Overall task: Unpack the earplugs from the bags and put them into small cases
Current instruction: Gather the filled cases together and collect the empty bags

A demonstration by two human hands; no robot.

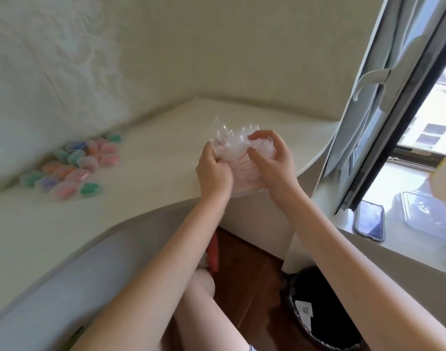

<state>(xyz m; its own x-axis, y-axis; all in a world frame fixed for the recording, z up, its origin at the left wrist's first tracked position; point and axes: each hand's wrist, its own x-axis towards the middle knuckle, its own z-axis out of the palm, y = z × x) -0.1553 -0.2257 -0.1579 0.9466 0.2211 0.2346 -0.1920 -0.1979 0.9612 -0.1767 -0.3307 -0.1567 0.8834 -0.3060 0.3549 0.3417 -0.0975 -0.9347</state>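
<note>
Both hands grip clear bags over the worktop edge.

The left hand (213,171) and right hand (272,160) pinch the crumpled bags (238,148) between them. Filled small cases (75,165) cluster well left on the worktop (151,138); a phone (370,220) lies right, a bin (315,307) below.

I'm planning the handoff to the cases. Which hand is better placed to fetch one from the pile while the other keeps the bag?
Probably the left hand. The pile of cases lies on the desk to its left. Both hands grip the bag now, so the right hand could keep holding it.
</note>
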